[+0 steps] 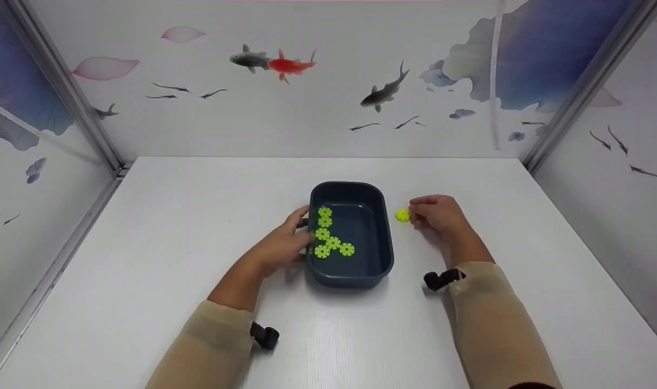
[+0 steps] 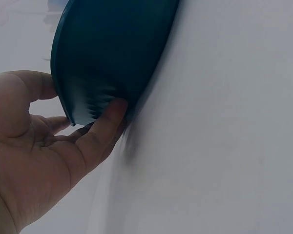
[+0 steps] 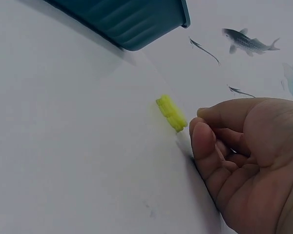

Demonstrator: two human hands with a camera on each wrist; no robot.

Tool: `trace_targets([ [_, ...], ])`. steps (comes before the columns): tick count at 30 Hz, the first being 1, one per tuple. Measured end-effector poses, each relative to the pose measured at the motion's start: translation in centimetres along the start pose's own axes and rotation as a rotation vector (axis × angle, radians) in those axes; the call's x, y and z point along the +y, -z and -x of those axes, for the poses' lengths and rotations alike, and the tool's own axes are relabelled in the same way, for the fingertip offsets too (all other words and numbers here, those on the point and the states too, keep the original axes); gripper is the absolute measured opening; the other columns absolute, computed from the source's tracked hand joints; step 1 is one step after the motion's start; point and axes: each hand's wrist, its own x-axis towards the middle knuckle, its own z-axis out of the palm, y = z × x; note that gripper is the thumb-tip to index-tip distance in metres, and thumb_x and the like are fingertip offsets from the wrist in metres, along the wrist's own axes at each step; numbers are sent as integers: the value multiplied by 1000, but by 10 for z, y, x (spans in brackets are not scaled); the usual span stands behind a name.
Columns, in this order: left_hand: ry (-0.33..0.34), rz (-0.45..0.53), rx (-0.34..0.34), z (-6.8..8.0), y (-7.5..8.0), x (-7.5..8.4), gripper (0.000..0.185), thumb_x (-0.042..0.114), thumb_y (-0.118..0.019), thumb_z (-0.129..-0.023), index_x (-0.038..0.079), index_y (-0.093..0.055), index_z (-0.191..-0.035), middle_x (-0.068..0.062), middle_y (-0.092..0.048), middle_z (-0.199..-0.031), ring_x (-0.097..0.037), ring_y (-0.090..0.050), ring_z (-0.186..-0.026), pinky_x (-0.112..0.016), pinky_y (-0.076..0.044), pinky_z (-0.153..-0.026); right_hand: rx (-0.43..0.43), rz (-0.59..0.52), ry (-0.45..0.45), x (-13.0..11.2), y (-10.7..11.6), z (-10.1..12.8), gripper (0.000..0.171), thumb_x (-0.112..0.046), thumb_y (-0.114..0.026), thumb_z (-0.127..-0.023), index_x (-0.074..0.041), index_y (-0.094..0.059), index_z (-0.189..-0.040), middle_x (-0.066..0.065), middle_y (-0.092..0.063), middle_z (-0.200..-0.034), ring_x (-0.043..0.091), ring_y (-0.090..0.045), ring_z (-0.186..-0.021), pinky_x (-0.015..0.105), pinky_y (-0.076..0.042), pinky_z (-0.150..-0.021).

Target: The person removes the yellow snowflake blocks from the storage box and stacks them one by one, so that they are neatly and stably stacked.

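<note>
A dark blue-green plastic box (image 1: 389, 243) stands in the middle of the white table. Several yellow-green notched snowflake discs (image 1: 347, 249) lie inside along its left part. My left hand (image 1: 282, 243) grips the box's left side, thumb at the rim and fingers against the outer wall, as the left wrist view shows (image 2: 53, 141). To the right of the box, my right hand (image 1: 439, 216) has thumb and forefinger together at the edge of another yellow-green snowflake disc (image 1: 402, 215). In the right wrist view this disc (image 3: 171, 113) is seen nearly edge-on at the fingertips; the exact contact is hard to see.
White panels printed with fish and petals (image 1: 328, 108) close off the back and sides of the table (image 1: 145, 259). Metal posts (image 1: 577, 92) stand at the corners. Black wrist-worn devices (image 1: 265, 336) stick out from both sleeves.
</note>
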Motion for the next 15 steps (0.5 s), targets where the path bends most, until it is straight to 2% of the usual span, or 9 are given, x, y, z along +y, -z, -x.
trace_targets([
  [5,-3,7,1,1,0,1,70,25,-53,-98,38,-17,-157,-3,-27,-161,-26,-51,-134,-46,-53,-101,-42,-46,61,-17,-4,10,44,-36,-74,-88,-14,-66,-125,7,-63,-116,19,-61,-91,25,-57,-78],
  [12,-4,2,1,1,0,2,71,25,-53,-97,38,-17,-157,-3,-27,-161,-26,-53,-131,-45,-54,-99,-228,-151,257,-61,-31,46,40,-30,-76,-87,-6,-68,-117,6,-67,-101,15,-59,-78,26,-56,-68],
  [15,-2,2,-1,1,0,1,71,25,-53,-97,39,-16,-157,-3,-26,-161,-26,-55,-130,-45,-55,-98,-298,-152,286,-75,-43,59,43,-32,-77,-85,-4,-68,-116,5,-67,-95,14,-59,-74,26,-56,-66],
])
